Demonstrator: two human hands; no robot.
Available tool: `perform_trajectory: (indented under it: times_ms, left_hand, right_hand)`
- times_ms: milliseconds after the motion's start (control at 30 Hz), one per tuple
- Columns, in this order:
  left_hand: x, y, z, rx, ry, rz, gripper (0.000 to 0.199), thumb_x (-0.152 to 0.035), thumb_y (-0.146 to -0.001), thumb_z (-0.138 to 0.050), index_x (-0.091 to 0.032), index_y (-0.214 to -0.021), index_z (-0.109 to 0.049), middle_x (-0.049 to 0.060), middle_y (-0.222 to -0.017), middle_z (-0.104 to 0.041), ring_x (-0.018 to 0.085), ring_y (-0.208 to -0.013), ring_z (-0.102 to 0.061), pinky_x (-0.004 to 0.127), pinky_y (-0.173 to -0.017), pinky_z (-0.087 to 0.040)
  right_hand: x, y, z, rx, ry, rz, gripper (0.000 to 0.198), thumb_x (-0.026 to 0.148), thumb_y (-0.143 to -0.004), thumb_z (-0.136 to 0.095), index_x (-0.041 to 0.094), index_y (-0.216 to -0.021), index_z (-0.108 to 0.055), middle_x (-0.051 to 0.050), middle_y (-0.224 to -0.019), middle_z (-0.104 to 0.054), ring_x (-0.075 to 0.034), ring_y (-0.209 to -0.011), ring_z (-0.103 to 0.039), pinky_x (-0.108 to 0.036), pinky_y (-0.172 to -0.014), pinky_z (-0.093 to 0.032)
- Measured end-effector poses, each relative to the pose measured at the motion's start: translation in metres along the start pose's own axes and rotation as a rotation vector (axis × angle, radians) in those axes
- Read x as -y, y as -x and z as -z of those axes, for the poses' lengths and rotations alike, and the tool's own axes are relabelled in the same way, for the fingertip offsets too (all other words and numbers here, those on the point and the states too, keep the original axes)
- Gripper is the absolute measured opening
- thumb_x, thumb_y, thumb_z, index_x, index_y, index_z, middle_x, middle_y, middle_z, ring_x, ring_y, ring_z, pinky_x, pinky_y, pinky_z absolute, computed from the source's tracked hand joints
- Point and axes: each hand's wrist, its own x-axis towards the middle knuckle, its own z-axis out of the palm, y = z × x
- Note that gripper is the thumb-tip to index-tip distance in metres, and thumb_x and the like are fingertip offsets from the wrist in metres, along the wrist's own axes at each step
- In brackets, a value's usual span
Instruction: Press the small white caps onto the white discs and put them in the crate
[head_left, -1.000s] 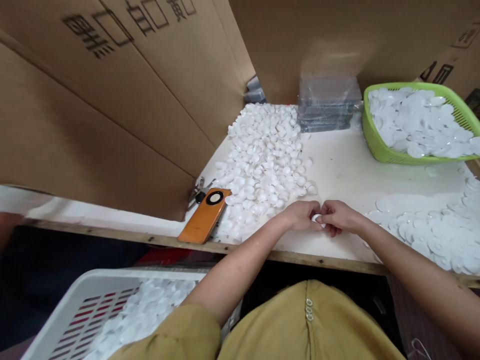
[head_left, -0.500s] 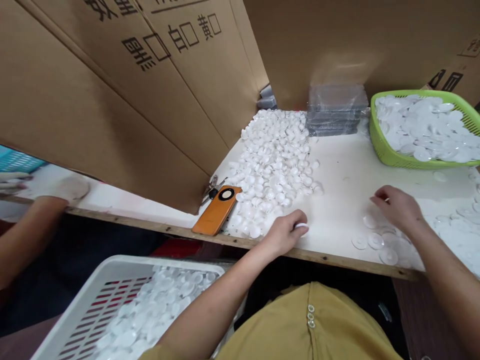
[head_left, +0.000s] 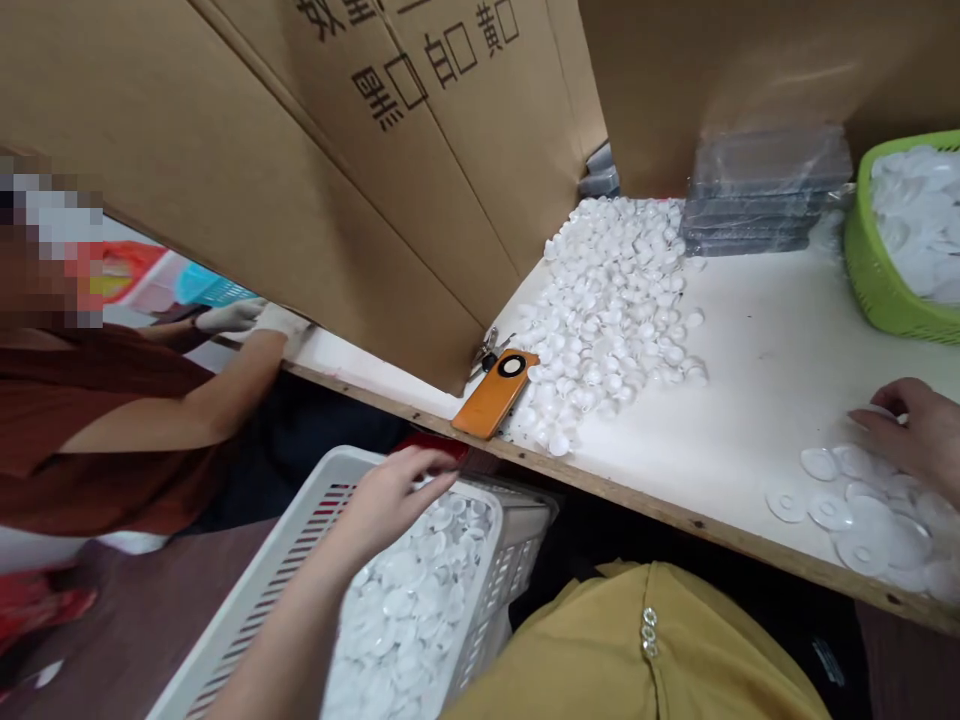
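Note:
My left hand (head_left: 401, 492) hangs over the near rim of a white slotted basket (head_left: 319, 478), fingers stretched and thumb apart, with no disc visible in it. Inside the basket lies a heap of small white plastic discs (head_left: 416, 610). At the right edge of the view, my right hand (head_left: 919, 430) is pinched above the table, a pale edge of a white disc (head_left: 889, 408) showing between thumb and fingers. Just below it, flat clear-white discs (head_left: 862, 545) with ringed centres are spread near the table edge. A large pile of white cup-like discs (head_left: 611, 305) covers the table's middle.
An orange phone (head_left: 491, 400) and keys (head_left: 489, 350) lie by the pile. Tall cardboard sheets (head_left: 420, 220) stand left and behind. A plastic-wrapped grey stack (head_left: 761, 195) and a green basket (head_left: 874, 270) of discs are at the back. A gloved co-worker (head_left: 172, 410) works at left.
My left hand has moved left from the table to over the white basket, and the disc it held is gone from its fingers. The view has swung left, showing more of the co-worker.

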Motion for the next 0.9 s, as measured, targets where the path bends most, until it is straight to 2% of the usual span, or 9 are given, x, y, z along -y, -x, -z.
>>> perform_trajectory:
  times_ms: [100, 200, 267, 367, 467, 533, 633, 733, 900]
  left_hand:
    - [-0.073, -0.039, -0.027, -0.154, 0.064, -0.18, 0.031, -0.041, -0.09, -0.043, -0.02, -0.093, -0.066, 0.006, -0.095, -0.068, 0.021, -0.089, -0.062, 0.031, -0.082, -0.047]
    - [-0.136, -0.077, -0.055, -0.223, -0.032, -0.304, 0.025, -0.035, -0.09, -0.048, -0.018, -0.091, -0.066, 0.009, -0.091, -0.064, 0.021, -0.088, -0.061, 0.032, -0.078, -0.048]
    - [-0.161, -0.094, -0.068, -0.221, -0.181, -0.326, 0.023, -0.034, -0.087, -0.054, -0.015, -0.087, -0.066, 0.011, -0.09, -0.061, 0.025, -0.09, -0.06, 0.035, -0.078, -0.048]
    - [-0.171, -0.105, -0.077, -0.18, -0.316, -0.327, 0.022, -0.031, -0.083, -0.056, -0.012, -0.089, -0.066, 0.014, -0.09, -0.06, 0.029, -0.092, -0.06, 0.038, -0.076, -0.048]
    - [-0.166, -0.101, -0.079, -0.165, -0.272, -0.326, 0.02, -0.028, -0.082, -0.054, -0.013, -0.091, -0.065, 0.012, -0.088, -0.06, 0.028, -0.089, -0.059, 0.037, -0.075, -0.048]
    - [-0.163, -0.094, -0.079, -0.14, -0.121, -0.355, 0.017, -0.025, -0.08, -0.056, -0.014, -0.091, -0.064, 0.009, -0.086, -0.06, 0.023, -0.085, -0.059, 0.034, -0.074, -0.047]
    - [-0.169, -0.086, -0.082, -0.006, 0.283, -0.405, 0.021, -0.018, -0.078, -0.056, -0.016, -0.098, -0.062, 0.002, -0.08, -0.059, 0.015, -0.074, -0.056, 0.026, -0.069, -0.046]
    - [-0.188, -0.088, -0.09, 0.147, 0.624, -0.462, 0.028, -0.017, -0.076, -0.058, -0.019, -0.104, -0.062, 0.0, -0.083, -0.059, 0.011, -0.072, -0.053, 0.023, -0.067, -0.044]
    - [-0.225, -0.105, -0.109, 0.216, 0.805, -0.565, 0.032, -0.017, -0.067, -0.07, -0.02, -0.099, -0.068, 0.003, -0.098, -0.055, 0.011, -0.076, -0.051, 0.026, -0.072, -0.043]
  right_hand:
    - [0.033, 0.016, -0.001, -0.079, -0.146, 0.087, 0.025, 0.051, -0.073, -0.06, 0.027, -0.078, -0.053, -0.004, -0.072, -0.064, -0.025, -0.062, -0.057, -0.036, -0.062, -0.041]
    - [0.073, 0.038, -0.011, -0.129, -0.375, 0.351, 0.025, 0.048, -0.077, -0.055, 0.025, -0.087, -0.058, -0.005, -0.083, -0.067, -0.023, -0.07, -0.061, -0.035, -0.069, -0.045]
    - [0.098, 0.051, -0.02, -0.134, -0.458, 0.53, 0.024, 0.045, -0.082, -0.052, 0.023, -0.085, -0.06, -0.007, -0.087, -0.066, -0.023, -0.075, -0.061, -0.035, -0.071, -0.046]
    - [0.124, 0.06, -0.033, -0.057, -0.539, 0.644, 0.023, 0.044, -0.084, -0.053, 0.023, -0.077, -0.061, -0.008, -0.087, -0.064, -0.021, -0.072, -0.059, -0.034, -0.066, -0.047]
    - [0.131, 0.056, -0.048, 0.044, -0.624, 0.618, 0.019, 0.039, -0.083, -0.055, 0.023, -0.076, -0.062, -0.007, -0.089, -0.064, -0.02, -0.071, -0.059, -0.034, -0.067, -0.048]
    - [0.127, 0.049, -0.057, 0.037, -0.659, 0.564, 0.016, 0.035, -0.079, -0.058, 0.021, -0.084, -0.064, -0.008, -0.099, -0.063, -0.019, -0.07, -0.059, -0.035, -0.068, -0.049]
    - [0.119, 0.041, -0.067, 0.003, -0.651, 0.523, 0.02, 0.031, -0.073, -0.061, 0.021, -0.09, -0.064, -0.009, -0.114, -0.06, -0.017, -0.067, -0.057, -0.036, -0.069, -0.049]
    - [0.115, 0.037, -0.067, -0.011, -0.628, 0.536, 0.013, 0.033, -0.075, -0.06, 0.021, -0.079, -0.064, -0.007, -0.097, -0.063, -0.019, -0.072, -0.058, -0.035, -0.069, -0.047]
    - [0.111, 0.035, -0.057, -0.129, -0.609, 0.437, 0.016, 0.037, -0.077, -0.058, 0.022, -0.076, -0.063, -0.003, -0.08, -0.059, -0.018, -0.069, -0.055, -0.031, -0.063, -0.041]
